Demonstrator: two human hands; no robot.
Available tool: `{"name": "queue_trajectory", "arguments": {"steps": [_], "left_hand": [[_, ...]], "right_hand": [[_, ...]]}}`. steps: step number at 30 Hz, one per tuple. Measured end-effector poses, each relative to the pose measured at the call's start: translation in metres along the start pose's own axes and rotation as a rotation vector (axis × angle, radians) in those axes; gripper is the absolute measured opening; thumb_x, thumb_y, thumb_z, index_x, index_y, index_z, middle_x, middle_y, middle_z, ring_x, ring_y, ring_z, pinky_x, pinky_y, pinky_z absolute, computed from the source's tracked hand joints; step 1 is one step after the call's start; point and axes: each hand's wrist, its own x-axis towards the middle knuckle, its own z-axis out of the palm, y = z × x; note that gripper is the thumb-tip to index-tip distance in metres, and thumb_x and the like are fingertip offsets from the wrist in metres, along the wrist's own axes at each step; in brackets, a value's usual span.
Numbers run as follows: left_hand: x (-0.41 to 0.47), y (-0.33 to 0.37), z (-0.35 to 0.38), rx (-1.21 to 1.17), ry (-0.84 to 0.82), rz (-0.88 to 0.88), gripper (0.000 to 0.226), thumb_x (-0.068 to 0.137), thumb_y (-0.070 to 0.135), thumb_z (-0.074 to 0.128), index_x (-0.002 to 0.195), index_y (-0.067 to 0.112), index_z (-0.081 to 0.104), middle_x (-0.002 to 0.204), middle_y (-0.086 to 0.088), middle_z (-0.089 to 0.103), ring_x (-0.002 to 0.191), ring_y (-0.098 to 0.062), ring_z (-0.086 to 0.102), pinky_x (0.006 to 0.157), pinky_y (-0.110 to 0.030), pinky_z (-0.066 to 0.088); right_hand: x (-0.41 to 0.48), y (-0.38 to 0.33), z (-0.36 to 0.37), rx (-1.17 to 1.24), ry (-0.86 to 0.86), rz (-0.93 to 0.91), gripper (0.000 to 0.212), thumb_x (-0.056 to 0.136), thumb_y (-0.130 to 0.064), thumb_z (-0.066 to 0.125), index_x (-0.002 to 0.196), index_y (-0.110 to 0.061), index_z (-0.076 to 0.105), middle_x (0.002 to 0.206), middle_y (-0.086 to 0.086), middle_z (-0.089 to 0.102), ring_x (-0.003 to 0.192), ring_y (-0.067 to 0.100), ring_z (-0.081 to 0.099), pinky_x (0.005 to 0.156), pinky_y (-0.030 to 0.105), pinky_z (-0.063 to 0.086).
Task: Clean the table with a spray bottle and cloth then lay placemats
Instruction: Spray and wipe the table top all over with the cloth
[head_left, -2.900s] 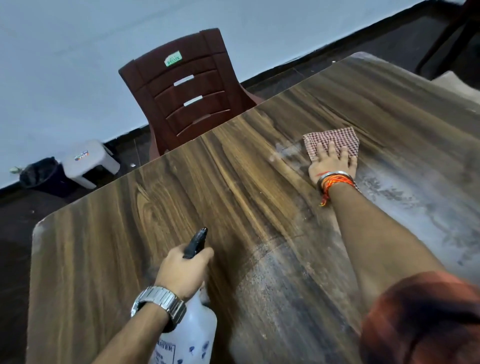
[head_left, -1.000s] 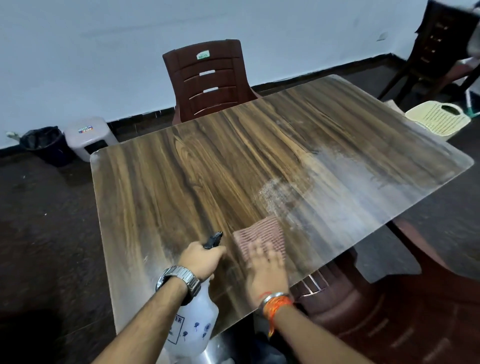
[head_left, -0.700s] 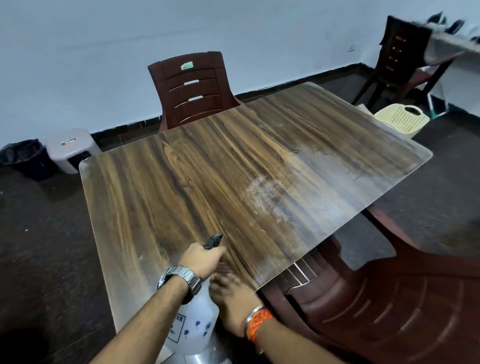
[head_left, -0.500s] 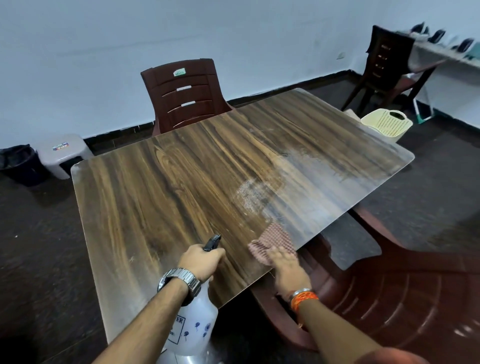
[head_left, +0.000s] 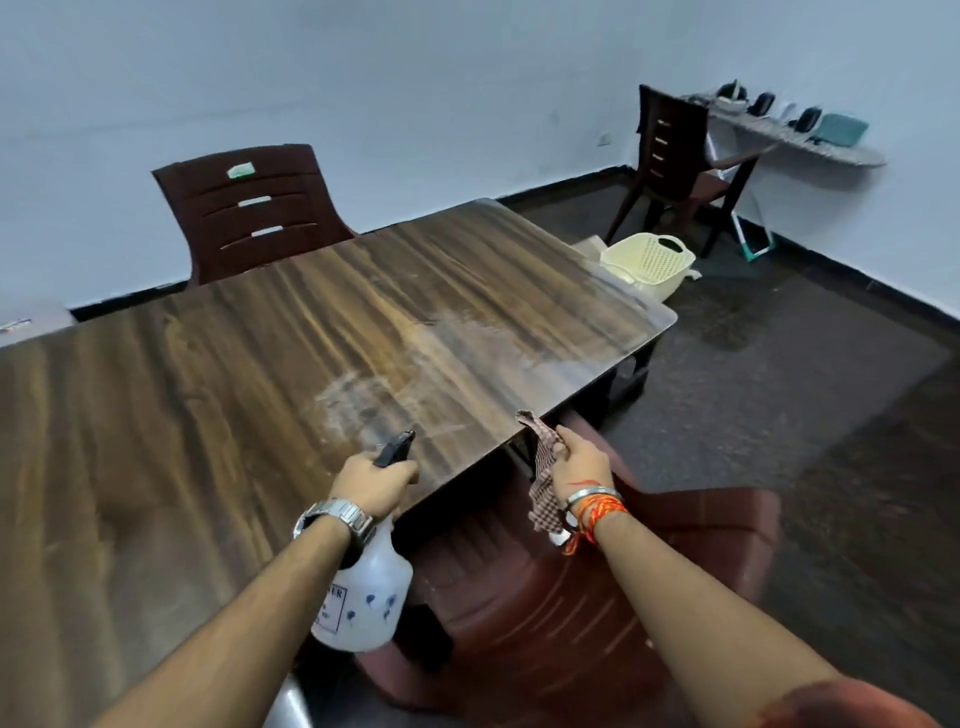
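The wood-grain table (head_left: 218, 395) fills the left and middle of the head view, with a pale wet smear near its front edge. My left hand (head_left: 371, 486) grips the white spray bottle (head_left: 363, 603) by its black trigger head, just above the table's near edge. My right hand (head_left: 579, 465) holds the checked cloth (head_left: 543, 467) bunched up, off the table and over a chair. The cloth hangs down beside my wrist. No placemats are in view.
A dark red plastic chair (head_left: 571, 597) stands under my arms at the table's near side. Another chair (head_left: 249, 213) sits across the table. A cream basket (head_left: 649, 265) lies on the floor past the right corner, with a third chair (head_left: 675, 161) and a shelf beyond.
My right hand has lifted the cloth off the table's front edge and now holds it bunched in the air. The view has swung right. My left hand still holds the bottle.
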Motion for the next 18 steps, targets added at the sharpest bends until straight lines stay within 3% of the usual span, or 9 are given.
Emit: {"name": "queue_trajectory", "arguments": {"steps": [9,14,18], "left_hand": [[-0.010,0.054,0.091,0.002,0.263,-0.110,0.027,0.080,0.027,0.061,0.069,0.004,0.066,0.068,-0.012,0.068,0.061,-0.027,0.060,0.051,-0.028,0.040],[0.002,0.054,0.111,-0.012,0.231,-0.218,0.023,0.080,0.026,0.061,0.068,0.006,0.063,0.055,-0.006,0.061,0.046,-0.021,0.055,0.042,-0.021,0.034],[0.020,0.057,0.120,-0.076,0.251,-0.230,0.026,0.077,0.028,0.060,0.064,0.005,0.063,0.061,-0.012,0.065,0.056,-0.030,0.059,0.052,-0.028,0.039]], "right_hand": [[0.045,0.039,-0.068,0.051,-0.067,-0.045,0.036,0.096,-0.021,0.047,0.130,-0.020,0.058,0.126,0.011,0.062,0.119,0.031,0.054,0.100,0.031,0.040],[0.058,0.039,-0.066,0.106,-0.091,-0.130,0.034,0.095,-0.021,0.049,0.128,-0.021,0.059,0.124,0.006,0.064,0.117,0.026,0.056,0.100,0.029,0.040],[0.074,0.037,-0.068,0.062,-0.117,-0.175,0.034,0.096,-0.023,0.048,0.128,-0.026,0.059,0.123,0.005,0.064,0.116,0.026,0.057,0.097,0.027,0.041]]}}
